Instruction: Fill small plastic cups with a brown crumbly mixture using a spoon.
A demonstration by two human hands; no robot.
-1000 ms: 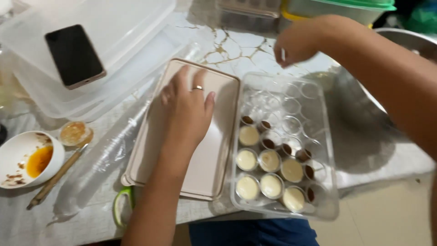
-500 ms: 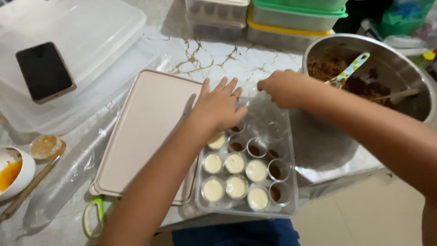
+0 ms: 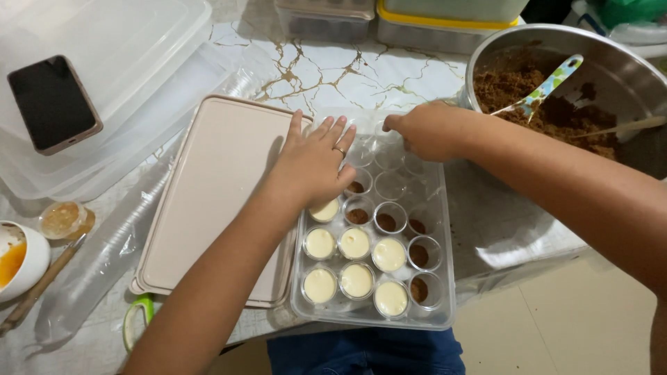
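the left hand (image 3: 316,163) lay flat, fingers spread, on the near-left part of a clear plastic tray (image 3: 439,316) of small cups, its palm covering the upper-left cups and its heel beside the edge of a beige lid (image 3: 215,187). a ring showed on one finger. it pinched nothing; its grip was open and pressed down on the tray. the right hand (image 3: 424,128) rested at the far edge of the same tray, fingers curled under; whether its grip closed on the tray's rim or only touched it could not be told.

the tray sat on the marbled bench (image 3: 333,69) close to the front edge, just right of the beige lid. the cups at its near left held pale cream (image 3: 356,243), those along the right side and middle row held brown crumbs (image 3: 419,255), and the far rows were empty and clear.

to the right stood a large steel bowl (image 3: 625,62) of brown crumb mix with a patterned spoon (image 3: 549,87) leaning in it. at the far left a dark phone (image 3: 52,104) lay on a clear plastic box lid (image 3: 139,42). a small white bowl (image 3: 21,260) with orange sauce sat at the left edge, a small round jar (image 3: 62,219) beside it. stacked food boxes (image 3: 417,21) stood along the back.
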